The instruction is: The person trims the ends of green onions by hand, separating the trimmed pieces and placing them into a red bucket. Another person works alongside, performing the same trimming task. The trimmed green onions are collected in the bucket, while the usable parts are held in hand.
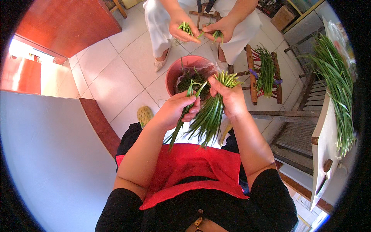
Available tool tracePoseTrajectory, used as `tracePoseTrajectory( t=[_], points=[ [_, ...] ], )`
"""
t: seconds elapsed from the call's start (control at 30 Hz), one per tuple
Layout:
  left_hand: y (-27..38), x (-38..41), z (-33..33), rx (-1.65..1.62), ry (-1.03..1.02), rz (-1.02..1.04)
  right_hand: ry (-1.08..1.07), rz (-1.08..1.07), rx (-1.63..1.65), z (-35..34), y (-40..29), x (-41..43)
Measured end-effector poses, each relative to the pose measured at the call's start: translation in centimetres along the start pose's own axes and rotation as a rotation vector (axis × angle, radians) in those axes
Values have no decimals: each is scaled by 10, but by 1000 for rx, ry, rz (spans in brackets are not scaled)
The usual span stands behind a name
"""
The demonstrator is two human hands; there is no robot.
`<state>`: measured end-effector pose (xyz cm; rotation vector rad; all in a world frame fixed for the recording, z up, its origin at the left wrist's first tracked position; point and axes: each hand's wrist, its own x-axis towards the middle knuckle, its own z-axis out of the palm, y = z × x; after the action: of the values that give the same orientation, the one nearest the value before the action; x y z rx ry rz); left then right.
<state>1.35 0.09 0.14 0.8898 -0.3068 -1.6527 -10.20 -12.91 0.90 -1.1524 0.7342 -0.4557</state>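
In the head view, my right hand (229, 95) grips a thick bunch of garlic chives (209, 116), its pale cut ends up and the leaves hanging down to the left. My left hand (181, 108) holds a few loose chive stalks (177, 127) beside it; one pale stalk end reaches over to the fingers of my right hand. Beyond both hands stands a red plastic bucket (173, 68), lined partly with clear plastic film and holding dark green scraps (189, 82).
Across the bucket, a co-worker's two hands (200, 30) hold green stalks. A small wooden stool (253, 84) at right bears a chive bunch (265, 71). More chives (333, 87) lie on a white-topped surface at far right. A red door (66, 23) is upper left.
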Motion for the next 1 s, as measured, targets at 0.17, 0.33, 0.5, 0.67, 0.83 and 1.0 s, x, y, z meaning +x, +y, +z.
tracePoseTrajectory(
  t=[0.17, 0.33, 0.5, 0.67, 0.83, 1.0],
  points=[
    [-3, 1, 2, -5, -3, 21, -200, 19, 7, 16, 4, -9],
    [-1, -1, -2, 64, 51, 25, 137, -146, 58, -12, -13, 2],
    [7, -10, -22, 134, 299, 114, 318, -147, 509, -60, -31, 12],
    [22, -23, -48, -149, 710, 345, 282, -275, 670, -89, -42, 13],
    [30, -29, -44, -272, 409, 402, 176, -175, 584, -72, -37, 10],
    [19, -16, -28, -267, 3, 295, -98, -111, 111, -41, -28, -5]
  ],
)
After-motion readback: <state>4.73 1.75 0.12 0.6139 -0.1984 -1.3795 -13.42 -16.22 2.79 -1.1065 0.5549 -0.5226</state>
